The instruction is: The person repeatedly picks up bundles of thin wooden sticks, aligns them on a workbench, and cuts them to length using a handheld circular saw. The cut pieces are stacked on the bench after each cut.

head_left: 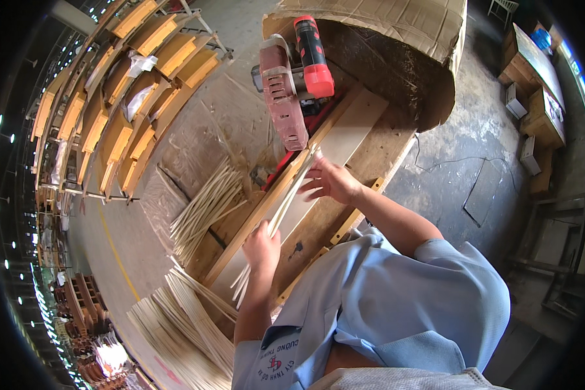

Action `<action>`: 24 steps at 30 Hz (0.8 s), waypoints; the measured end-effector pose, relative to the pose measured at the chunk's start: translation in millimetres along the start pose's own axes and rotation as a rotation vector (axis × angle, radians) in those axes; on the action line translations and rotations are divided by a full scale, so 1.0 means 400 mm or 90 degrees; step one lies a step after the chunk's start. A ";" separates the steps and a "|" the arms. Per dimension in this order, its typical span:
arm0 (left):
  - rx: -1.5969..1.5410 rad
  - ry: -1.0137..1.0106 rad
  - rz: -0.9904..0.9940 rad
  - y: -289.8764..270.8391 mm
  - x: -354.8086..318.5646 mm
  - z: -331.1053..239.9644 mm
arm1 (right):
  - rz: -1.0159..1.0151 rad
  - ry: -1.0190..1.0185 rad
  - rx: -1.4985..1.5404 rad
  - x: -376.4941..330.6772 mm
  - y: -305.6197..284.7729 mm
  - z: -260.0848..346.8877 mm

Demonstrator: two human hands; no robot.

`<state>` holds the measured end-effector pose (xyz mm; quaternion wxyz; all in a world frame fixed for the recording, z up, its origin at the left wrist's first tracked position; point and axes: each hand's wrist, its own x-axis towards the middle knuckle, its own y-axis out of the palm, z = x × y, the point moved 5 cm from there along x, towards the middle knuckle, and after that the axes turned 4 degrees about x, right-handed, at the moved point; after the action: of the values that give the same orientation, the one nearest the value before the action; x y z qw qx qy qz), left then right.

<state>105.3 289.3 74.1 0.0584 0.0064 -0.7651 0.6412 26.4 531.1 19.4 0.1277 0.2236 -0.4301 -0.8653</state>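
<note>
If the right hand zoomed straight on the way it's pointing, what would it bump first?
Probably the thin pale strips, just ahead of the right hand. Depth is unclear, so it may already be touching them. Past them seems to be the wooden rail.

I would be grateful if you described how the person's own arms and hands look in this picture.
The left hand and right hand are both bare, with nothing visible worn on the fingers or wrists. The forearms are bare too. The right sleeve is short and light blue, and a dark and red print marks the blue cloth near the left arm.
</note>
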 end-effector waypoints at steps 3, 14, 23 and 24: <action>-0.097 0.022 0.071 -0.046 -0.023 0.065 | -0.053 0.015 -0.196 0.015 -0.055 0.048; -0.164 -0.089 0.090 -0.291 -0.079 0.215 | -0.357 -0.463 -0.681 -0.075 -0.099 0.090; 0.205 -0.068 0.058 -0.324 0.231 0.367 | -0.039 -0.479 -1.057 -0.027 0.085 -0.135; 0.228 -0.031 0.080 -0.304 0.279 0.375 | -0.088 -0.506 -1.070 -0.015 0.078 -0.137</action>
<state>-7.4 127.6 178.3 -0.0024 -0.0151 -0.6387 0.7693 59.8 477.1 17.0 0.0393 -0.2296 0.3393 -0.9114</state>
